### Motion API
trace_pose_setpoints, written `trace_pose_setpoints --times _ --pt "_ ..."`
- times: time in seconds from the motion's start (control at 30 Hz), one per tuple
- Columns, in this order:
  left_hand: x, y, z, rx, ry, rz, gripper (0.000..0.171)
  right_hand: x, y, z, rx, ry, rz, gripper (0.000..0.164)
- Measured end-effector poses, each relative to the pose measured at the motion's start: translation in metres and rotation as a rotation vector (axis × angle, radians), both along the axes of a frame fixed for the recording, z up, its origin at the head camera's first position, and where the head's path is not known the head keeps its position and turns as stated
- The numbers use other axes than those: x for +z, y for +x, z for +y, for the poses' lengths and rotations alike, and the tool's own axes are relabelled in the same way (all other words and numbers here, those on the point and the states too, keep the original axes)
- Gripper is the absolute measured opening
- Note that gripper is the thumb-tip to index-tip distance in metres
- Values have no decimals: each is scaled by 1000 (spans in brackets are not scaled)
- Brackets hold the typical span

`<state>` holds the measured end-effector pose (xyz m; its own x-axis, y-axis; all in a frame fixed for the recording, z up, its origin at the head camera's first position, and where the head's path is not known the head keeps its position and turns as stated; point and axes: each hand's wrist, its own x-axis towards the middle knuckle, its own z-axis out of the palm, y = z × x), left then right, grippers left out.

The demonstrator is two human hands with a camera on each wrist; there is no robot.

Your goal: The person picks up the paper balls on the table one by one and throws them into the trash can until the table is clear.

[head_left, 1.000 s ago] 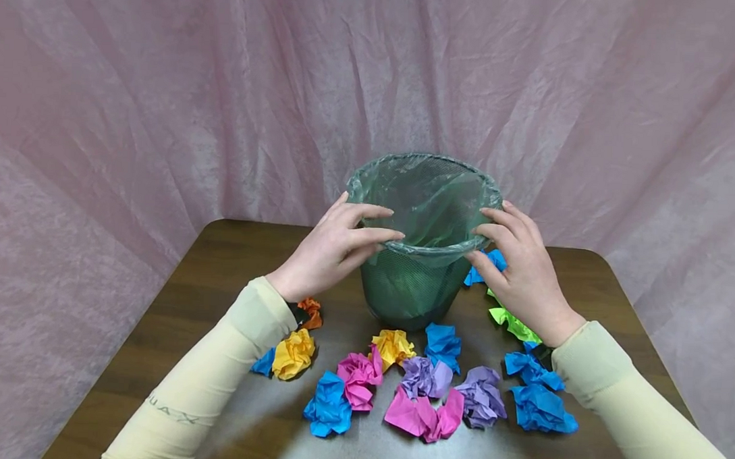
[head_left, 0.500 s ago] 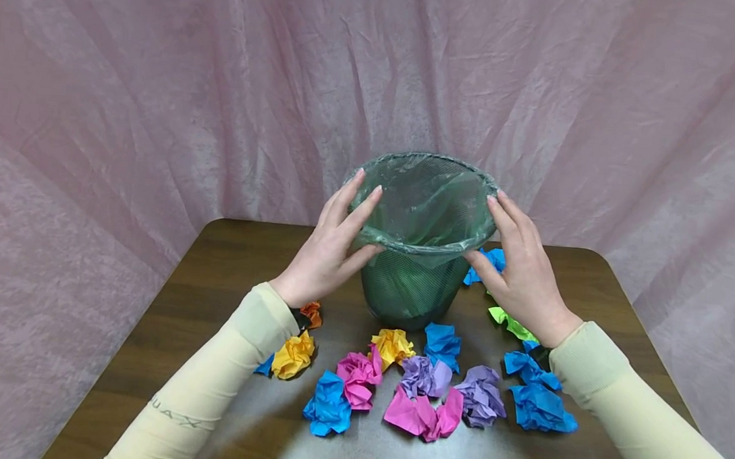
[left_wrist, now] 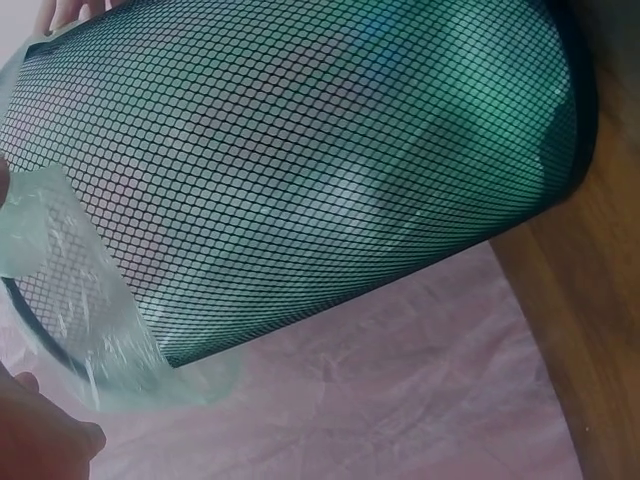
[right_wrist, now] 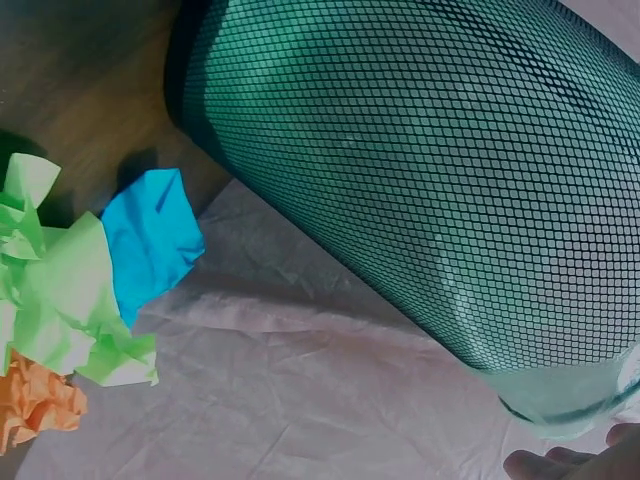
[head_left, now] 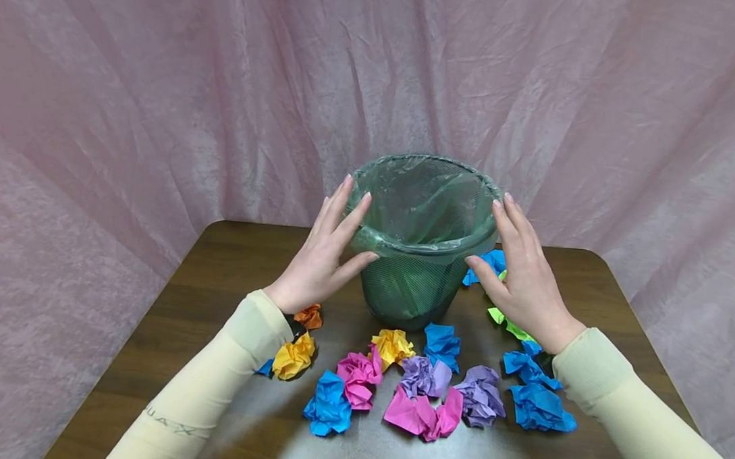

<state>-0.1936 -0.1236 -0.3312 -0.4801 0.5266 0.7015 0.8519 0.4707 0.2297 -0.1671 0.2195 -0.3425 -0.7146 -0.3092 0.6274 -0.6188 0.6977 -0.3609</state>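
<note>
A dark mesh wastebasket (head_left: 411, 288) stands upright toward the back of the table. It is lined with a thin green plastic bag (head_left: 426, 204), folded over the rim all round; in the left wrist view the bag's overhang (left_wrist: 110, 300) hangs loosely outside the mesh. My left hand (head_left: 321, 255) is at the rim's left side, fingers straight and spread, thumb apart from them. On the opposite side my right hand (head_left: 526, 275) has its fingers straight too, fingertips right by the rim. Neither hand grips anything.
Crumpled paper balls lie about the basket: pink (head_left: 424, 414), purple (head_left: 482, 395), yellow (head_left: 294, 356), blue (head_left: 329, 404), orange (head_left: 308, 316) and lime green (right_wrist: 70, 290). The brown wooden table (head_left: 176, 317) ends before a pink curtain (head_left: 287, 105).
Both hands have gone from curling fingers over the rim to straight fingers beside it. Over the last half second they have drawn slightly outward. The basket and paper balls stay in place.
</note>
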Motion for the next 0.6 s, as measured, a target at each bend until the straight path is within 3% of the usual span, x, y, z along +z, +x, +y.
trace_pose_setpoints --times 0.6 --pt "-21 10 -20 67 -12 -99 107 -10 12 12 -27 40 -1 85"
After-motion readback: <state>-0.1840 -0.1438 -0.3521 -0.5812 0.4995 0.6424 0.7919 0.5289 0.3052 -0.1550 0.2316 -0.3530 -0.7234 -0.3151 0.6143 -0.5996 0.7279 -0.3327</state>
